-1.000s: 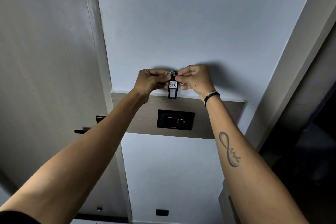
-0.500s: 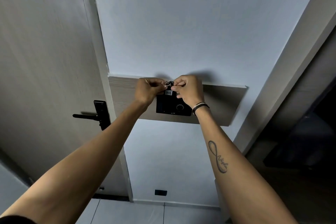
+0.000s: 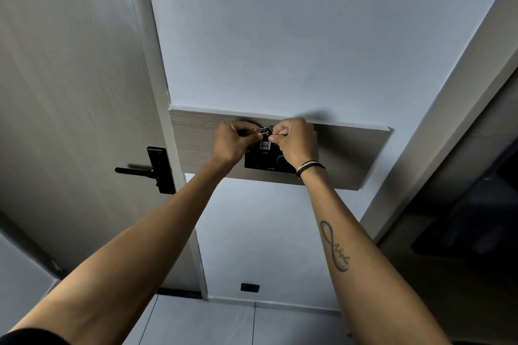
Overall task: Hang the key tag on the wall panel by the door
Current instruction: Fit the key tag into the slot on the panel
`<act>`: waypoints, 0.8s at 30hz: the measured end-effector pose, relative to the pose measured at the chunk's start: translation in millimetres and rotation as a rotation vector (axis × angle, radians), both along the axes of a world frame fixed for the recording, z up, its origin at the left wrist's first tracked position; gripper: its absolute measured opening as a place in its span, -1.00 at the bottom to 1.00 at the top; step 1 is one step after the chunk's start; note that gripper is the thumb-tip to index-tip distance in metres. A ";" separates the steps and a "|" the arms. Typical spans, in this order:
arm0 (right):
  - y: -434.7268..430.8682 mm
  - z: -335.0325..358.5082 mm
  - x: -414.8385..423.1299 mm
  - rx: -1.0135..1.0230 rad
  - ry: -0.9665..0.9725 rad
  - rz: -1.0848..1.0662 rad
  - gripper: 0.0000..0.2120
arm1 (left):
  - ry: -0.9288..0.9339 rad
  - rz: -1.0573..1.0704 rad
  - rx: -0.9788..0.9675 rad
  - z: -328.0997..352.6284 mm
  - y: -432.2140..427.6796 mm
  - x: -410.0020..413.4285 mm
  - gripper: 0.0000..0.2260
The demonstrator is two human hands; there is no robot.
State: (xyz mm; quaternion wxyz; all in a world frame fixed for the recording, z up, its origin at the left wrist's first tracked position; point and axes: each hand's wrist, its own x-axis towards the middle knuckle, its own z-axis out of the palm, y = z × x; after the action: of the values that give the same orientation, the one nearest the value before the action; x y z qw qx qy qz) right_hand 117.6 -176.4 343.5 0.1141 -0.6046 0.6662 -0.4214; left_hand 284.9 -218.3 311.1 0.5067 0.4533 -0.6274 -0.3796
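Observation:
A black key tag (image 3: 265,146) with a white number label hangs from a metal ring pinched between both hands. My left hand (image 3: 233,143) grips the ring from the left, my right hand (image 3: 297,142) from the right. The tag hangs in front of a black control plate (image 3: 263,164) set in the wooden wall panel (image 3: 347,154). Whether the ring touches the panel is hidden by my fingers.
A pale wood door (image 3: 70,92) with a black lever handle (image 3: 145,170) stands left of the panel. A second door frame (image 3: 448,109) runs up the right side. A small black socket (image 3: 250,287) sits low on the wall above the tiled floor.
The view has tilted down, so the panel sits higher in the frame. My hands and the tag, earlier at the panel's top edge, now sit over the black plate.

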 end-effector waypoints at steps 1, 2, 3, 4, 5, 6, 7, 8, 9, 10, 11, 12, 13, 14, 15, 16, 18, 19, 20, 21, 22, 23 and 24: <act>-0.4 0.0 0.2 -0.002 0.001 -0.001 -0.90 | -0.008 0.002 -0.003 -0.8 -0.9 -0.2 -0.88; -0.7 -0.2 0.5 -0.004 0.004 -0.002 -0.90 | -0.018 0.006 -0.007 -1.2 -1.4 -0.1 -0.90; -0.8 -0.3 0.6 -0.005 0.009 -0.004 -0.90 | -0.030 0.014 -0.013 -1.1 -1.1 -0.1 -0.92; -0.7 -0.1 0.7 -0.007 0.016 -0.007 -0.90 | -0.043 0.026 -0.022 -1.0 -0.4 -0.3 -0.92; -0.5 -0.1 0.8 -0.009 0.023 -0.010 -0.90 | -0.052 0.039 -0.033 -1.2 0.3 -0.7 -0.91; -0.3 0.0 0.8 -0.011 0.029 -0.013 -0.91 | -0.054 0.050 -0.043 -1.4 0.9 -1.4 -0.89; -0.1 0.0 0.5 -0.014 0.034 -0.014 -0.91 | -0.053 0.059 -0.051 -1.7 1.9 -2.3 -0.89; 0.0 -0.2 0.4 -0.017 0.040 -0.014 -0.91 | -0.054 0.067 -0.059 -2.1 2.8 -3.1 -0.88; 0.0 -0.5 0.5 -0.019 0.045 -0.015 -0.91 | -0.058 0.075 -0.070 -2.4 3.3 -3.8 -0.89; -0.1 -0.8 0.8 -0.020 0.052 -0.018 -0.91 | -0.063 0.081 -0.079 -2.6 3.3 -4.0 -0.89; -0.2 -1.2 1.2 -0.019 0.055 -0.022 -0.91 | -0.068 0.085 -0.087 -2.8 3.4 -4.4 -0.90; -0.3 -1.6 1.6 -0.019 0.056 -0.025 -0.91 | -0.073 0.086 -0.092 -2.8 3.3 -4.4 -0.90; -0.7 -1.8 1.7 -0.016 0.058 -0.028 -0.91 | -0.081 0.086 -0.097 -3.1 3.3 -4.3 -0.90; -0.7 -2.1 1.7 -0.009 0.068 -0.028 -0.91 | -0.098 0.084 -0.102 -3.4 3.8 -4.3 -0.90; -0.4 -2.6 1.8 0.002 0.087 -0.026 -0.91 | -0.125 0.083 -0.111 -3.8 4.6 -4.1 -0.90; 0.0 -3.2 1.9 0.013 0.108 -0.022 -0.91 | -0.152 0.084 -0.122 -4.7 5.4 -3.7 -0.90; 0.7 -5.2 1.7 0.018 0.122 -0.015 -0.90 | -0.174 0.087 -0.140 -7.0 6.7 -3.3 -0.89; 1.0 -6.1 1.8 0.014 0.118 -0.016 -0.91 | -0.179 0.096 -0.145 -7.6 7.7 -3.7 -0.89; 1.4 -6.7 2.2 0.009 0.115 -0.020 -0.91 | -0.188 0.109 -0.148 -7.2 8.5 -4.1 -0.87; 1.7 -7.2 2.9 0.006 0.117 -0.023 -0.92 | -0.198 0.120 -0.151 -6.7 9.2 -4.4 -0.86; 1.9 -7.9 3.4 0.005 0.121 -0.025 -0.93 | -0.208 0.126 -0.156 -6.2 9.7 -4.5 -0.85; 2.0 -8.2 3.6 0.004 0.124 -0.025 -0.93 | -0.217 0.127 -0.163 -5.7 10.4 -4.7 -0.84; 2.1 -8.3 3.8 0.003 0.124 -0.026 -0.93 | -0.225 0.128 -0.167 -5.3 11.1 -4.7 -0.84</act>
State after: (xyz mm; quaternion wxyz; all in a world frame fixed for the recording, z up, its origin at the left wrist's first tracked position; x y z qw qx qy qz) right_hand 121.4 -174.3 335.1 0.0681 -0.6207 0.6803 -0.3837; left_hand 280.3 -207.3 305.8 0.4922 0.4885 -0.6794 -0.2399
